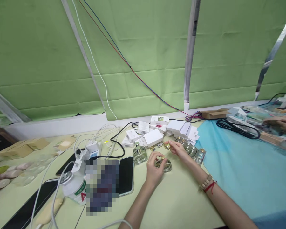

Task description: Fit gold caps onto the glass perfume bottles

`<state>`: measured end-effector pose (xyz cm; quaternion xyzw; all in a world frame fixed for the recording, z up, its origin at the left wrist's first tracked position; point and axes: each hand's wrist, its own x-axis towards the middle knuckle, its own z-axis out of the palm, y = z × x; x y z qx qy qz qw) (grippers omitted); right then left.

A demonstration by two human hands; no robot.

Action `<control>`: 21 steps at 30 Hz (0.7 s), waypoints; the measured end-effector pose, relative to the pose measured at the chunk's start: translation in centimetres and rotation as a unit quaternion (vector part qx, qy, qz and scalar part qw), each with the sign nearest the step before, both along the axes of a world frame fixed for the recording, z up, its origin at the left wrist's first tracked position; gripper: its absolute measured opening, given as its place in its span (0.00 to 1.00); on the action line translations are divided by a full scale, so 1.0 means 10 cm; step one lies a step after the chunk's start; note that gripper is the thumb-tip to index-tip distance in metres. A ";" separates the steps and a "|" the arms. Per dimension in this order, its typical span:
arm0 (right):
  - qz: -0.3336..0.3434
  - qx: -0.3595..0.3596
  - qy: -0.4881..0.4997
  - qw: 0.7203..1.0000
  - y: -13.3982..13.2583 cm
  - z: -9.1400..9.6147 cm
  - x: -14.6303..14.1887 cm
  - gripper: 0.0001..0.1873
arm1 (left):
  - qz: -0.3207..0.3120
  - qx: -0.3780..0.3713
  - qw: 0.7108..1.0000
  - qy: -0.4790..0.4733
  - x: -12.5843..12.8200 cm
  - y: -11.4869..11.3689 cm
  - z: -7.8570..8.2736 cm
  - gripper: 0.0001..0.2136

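Observation:
My left hand (154,170) grips a round glass perfume bottle (167,166) on the table, its fingers around the gold neck. Between the fingertips of my right hand (178,150) is a small gold cap (167,145), held a little above and beyond that bottle. Another glass perfume bottle (139,155) with its cap on stands to the left of my hands. Behind my right forearm sits a cluster of several glass bottles (192,150), partly hidden by the arm. Small gold parts (152,148) lie near the white boxes.
White cartons (153,137) are piled at the back. On the left are a phone (126,175), a loaded power strip (80,163), a white jar (72,187) and loose cables. Blue cloth (238,171) covers the right side. Other people's hands (282,123) show at both edges.

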<state>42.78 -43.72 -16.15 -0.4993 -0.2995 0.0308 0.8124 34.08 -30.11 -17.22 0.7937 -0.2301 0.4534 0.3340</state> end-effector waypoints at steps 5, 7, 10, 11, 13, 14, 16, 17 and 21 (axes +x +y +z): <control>-0.009 -0.005 -0.005 1.000 -0.01 0.02 -0.04 0.34 | 0.004 0.011 1.000 0.006 -0.01 -0.03 0.01 0.05; -0.006 -0.005 -0.005 1.000 -0.01 0.03 -0.06 0.34 | 0.011 0.012 1.000 0.017 -0.02 -0.04 0.01 0.05; -0.001 0.000 0.001 1.000 -0.02 0.04 -0.07 0.33 | 0.010 0.001 0.999 0.031 -0.03 -0.03 0.01 0.08; 0.000 0.003 0.005 1.000 -0.02 0.05 -0.07 0.33 | 0.004 -0.005 0.999 0.032 -0.04 -0.02 0.01 0.08; 0.003 0.008 0.012 1.000 -0.02 0.06 -0.07 0.33 | -0.016 -0.016 0.999 0.030 -0.04 -0.01 0.02 0.06; 0.004 0.010 0.014 1.000 -0.03 0.06 -0.07 0.33 | -0.025 -0.021 0.999 0.031 -0.04 0.00 0.03 0.06; 0.007 0.014 0.016 1.000 -0.02 0.06 -0.07 0.33 | -0.039 -0.033 0.998 0.038 -0.03 0.02 0.04 0.07; 0.008 0.015 0.015 1.000 -0.02 0.06 -0.07 0.33 | -0.046 -0.039 0.997 0.046 -0.03 0.02 0.05 0.08; 0.006 0.014 0.008 1.000 -0.01 0.04 -0.04 0.33 | -0.089 -0.058 0.990 0.093 -0.02 0.03 0.06 0.13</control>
